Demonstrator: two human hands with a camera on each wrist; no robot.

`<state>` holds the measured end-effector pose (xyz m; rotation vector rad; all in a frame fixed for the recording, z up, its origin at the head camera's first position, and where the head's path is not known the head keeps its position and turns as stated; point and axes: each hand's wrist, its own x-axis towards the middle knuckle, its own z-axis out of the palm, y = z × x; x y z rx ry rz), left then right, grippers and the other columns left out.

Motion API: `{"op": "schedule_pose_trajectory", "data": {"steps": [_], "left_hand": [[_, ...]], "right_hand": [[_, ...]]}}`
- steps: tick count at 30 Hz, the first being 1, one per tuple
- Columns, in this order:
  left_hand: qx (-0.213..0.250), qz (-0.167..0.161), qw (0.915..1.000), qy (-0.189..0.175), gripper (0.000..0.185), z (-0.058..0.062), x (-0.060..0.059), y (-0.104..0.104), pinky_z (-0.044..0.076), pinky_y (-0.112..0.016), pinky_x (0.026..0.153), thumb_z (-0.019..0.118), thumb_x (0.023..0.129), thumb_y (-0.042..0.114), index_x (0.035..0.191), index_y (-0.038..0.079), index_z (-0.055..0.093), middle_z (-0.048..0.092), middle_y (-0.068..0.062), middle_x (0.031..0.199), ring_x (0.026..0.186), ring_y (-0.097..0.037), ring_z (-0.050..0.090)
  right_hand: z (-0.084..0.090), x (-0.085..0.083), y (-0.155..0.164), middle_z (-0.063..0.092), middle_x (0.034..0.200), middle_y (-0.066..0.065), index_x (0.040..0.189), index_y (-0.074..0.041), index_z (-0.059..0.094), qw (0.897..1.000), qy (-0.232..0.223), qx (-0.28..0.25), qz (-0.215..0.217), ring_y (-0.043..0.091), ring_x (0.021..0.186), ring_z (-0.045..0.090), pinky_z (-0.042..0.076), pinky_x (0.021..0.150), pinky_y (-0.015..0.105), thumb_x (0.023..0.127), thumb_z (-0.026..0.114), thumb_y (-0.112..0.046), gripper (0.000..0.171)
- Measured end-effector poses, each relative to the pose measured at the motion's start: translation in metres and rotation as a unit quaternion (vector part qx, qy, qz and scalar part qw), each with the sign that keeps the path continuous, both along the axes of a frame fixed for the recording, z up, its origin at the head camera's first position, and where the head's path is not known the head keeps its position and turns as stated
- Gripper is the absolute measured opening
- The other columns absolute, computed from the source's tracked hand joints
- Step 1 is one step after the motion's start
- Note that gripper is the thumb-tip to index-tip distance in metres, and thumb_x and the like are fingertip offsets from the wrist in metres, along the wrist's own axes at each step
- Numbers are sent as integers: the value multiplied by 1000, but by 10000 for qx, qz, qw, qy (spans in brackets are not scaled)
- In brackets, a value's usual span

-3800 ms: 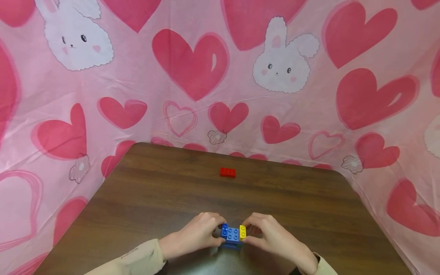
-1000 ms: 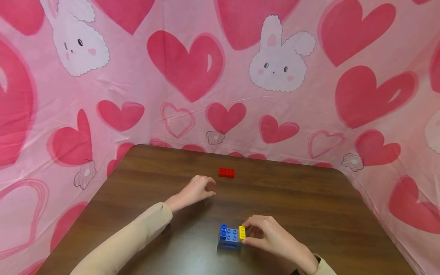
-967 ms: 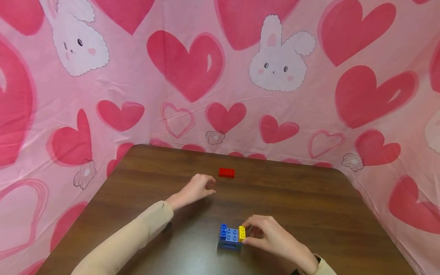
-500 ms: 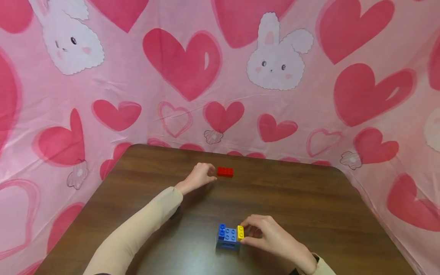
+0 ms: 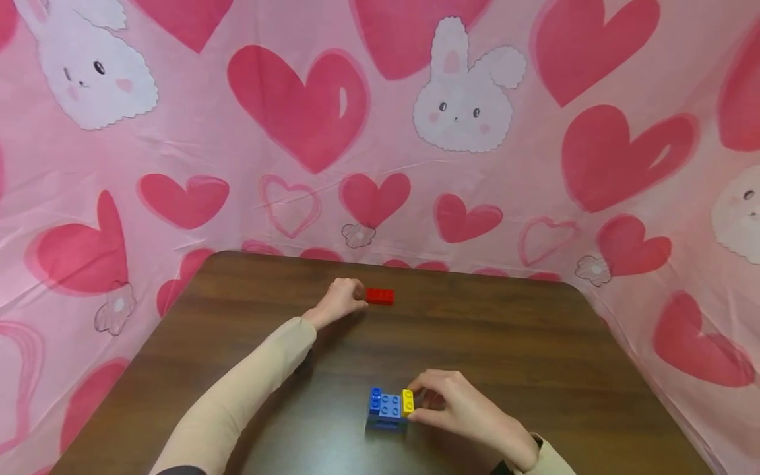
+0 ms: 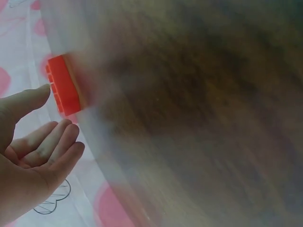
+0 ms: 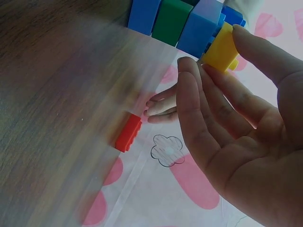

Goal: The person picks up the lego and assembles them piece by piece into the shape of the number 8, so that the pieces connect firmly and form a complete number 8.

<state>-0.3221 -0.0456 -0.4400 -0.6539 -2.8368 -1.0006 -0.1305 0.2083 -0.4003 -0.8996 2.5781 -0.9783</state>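
Ahead of me a dark wooden table point(image 5: 505, 343) with rounded far corners, pink sheet point(image 5: 237, 165) printed with red hearts and white bunnies draped behind its edges, soft even light.

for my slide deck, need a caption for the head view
Left hand reaches the small red plastic brick; right hand pinches a yellow brick on the blue block stack.

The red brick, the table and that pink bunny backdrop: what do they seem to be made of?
The red brick looks like moulded plastic: uniform colour, studs on top, a smooth and slightly glossy face. The table shows dark wood grain with a soft sheen; whether it is solid wood or a laminate cannot be told. The backdrop seems a thin printed plastic sheet or fabric: it creases, folds and glints faintly.
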Motion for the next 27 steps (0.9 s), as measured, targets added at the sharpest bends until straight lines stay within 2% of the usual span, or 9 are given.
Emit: {"op": "schedule_pose_trajectory", "data": {"steps": [4, 9, 19, 27], "left_hand": [[-59, 51, 9999, -152, 31, -1, -7, 0, 57, -43, 85, 79, 83, 13, 107, -4, 69, 73, -18, 101, 90, -30, 67], [-73, -38, 9997, -237, 32, -3, -13, 2, 57, -43, 86, 79, 83, 13, 108, -4, 68, 73, -18, 101, 89, -28, 66], [-194, -185, 9989, -379, 42, -5, -21, 9, 55, -44, 95, 79, 83, 14, 116, -8, 66, 71, -21, 112, 101, -32, 66], [-471, -208, 9983, -280, 38, -7, -28, 13, 55, -42, 90, 81, 81, 15, 110, -6, 68, 72, -18, 104, 93, -28, 65]], "right_hand": [[0, -1, 0, 70, 97, -3, 108, -13, 68, 10000, -43, 5, -15, -6, 79, 59, 56, 70, 17, 88, 74, -33, 29], [0, -1, 0, 70, 97, -2, 108, -13, 68, 10000, -82, 2, -13, -6, 78, 59, 55, 70, 17, 89, 74, -33, 29], [-1, -1, 1, 71, 97, -2, 108, -13, 68, 10000, -7, -33, 64, -7, 79, 59, 56, 70, 17, 89, 73, -34, 29], [-2, -2, 0, 71, 98, -1, 108, -11, 68, 9999, 20, -82, 97, -7, 79, 60, 56, 70, 17, 89, 73, -35, 31]]}}
